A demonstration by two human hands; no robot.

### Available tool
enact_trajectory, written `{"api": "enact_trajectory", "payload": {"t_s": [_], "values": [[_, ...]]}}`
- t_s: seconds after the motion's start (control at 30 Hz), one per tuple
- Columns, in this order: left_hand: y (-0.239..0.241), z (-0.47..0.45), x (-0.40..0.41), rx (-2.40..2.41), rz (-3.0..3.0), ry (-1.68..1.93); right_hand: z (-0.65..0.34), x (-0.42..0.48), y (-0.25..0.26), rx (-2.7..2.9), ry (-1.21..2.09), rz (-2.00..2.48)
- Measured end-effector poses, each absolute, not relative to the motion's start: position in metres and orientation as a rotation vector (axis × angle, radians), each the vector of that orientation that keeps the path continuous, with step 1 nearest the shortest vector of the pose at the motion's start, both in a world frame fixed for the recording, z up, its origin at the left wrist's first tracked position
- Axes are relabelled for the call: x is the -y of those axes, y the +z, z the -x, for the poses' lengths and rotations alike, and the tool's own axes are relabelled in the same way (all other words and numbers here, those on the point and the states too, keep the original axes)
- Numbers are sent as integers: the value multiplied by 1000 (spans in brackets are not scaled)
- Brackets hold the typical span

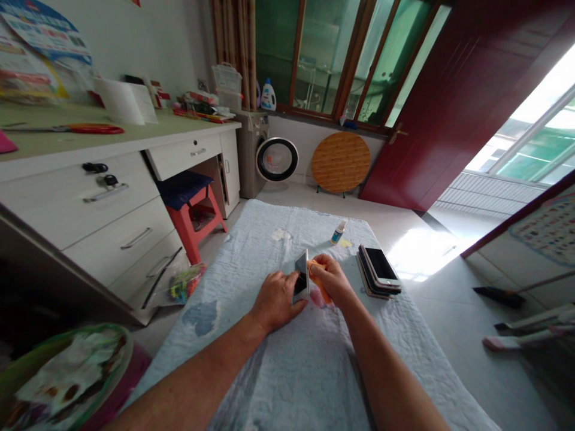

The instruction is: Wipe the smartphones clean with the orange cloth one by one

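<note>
Bare forearms (386, 359) reach over a blue bedspread (251, 239) to the hands: left hand (277, 299) gripping an upright phone (302, 278), right hand (333, 279) pinching an orange cloth (320, 276) against it. Wiping seems under way here; whether the stacked phones (381, 266) to the right are done or waiting cannot be told. Beyond stands a spray bottle (338, 233), its fill unclear. Lower left, a bin (129, 359) holds crumpled paper (67, 365); past it, a clear bag (165, 277) holds colourful pieces (186, 284).

The orange cloth (319, 280) is partly hidden (the bottle's label (335, 236) illegibly small).
</note>
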State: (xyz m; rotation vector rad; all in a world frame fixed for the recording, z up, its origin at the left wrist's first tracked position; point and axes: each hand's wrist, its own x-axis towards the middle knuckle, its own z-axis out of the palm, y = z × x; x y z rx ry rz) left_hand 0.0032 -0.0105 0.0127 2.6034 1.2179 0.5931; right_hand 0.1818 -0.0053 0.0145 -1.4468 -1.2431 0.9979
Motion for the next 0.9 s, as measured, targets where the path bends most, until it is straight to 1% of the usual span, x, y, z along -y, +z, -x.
{"api": "enact_trajectory", "payload": {"t_s": [0.17, 0.43, 0.57, 0.7, 0.9], "values": [[18, -5, 14, -1248, -2583, 639, -183, 6, 14, 1253, 1023, 1375], [21, -8, 17, -1305, -2393, 827, -177, 9, 20, 1310, 1068, 1399], [21, -10, 16, -1295, -2165, 824, -179, 7, 17, 1302, 979, 1466], [17, -12, 16, -1118, -1963, 712, -183, 3, 16, 1261, 856, 1544], [15, -13, 16, -1051, -1988, 644, -191, 1, 11, 1299, 632, 1635]]}}
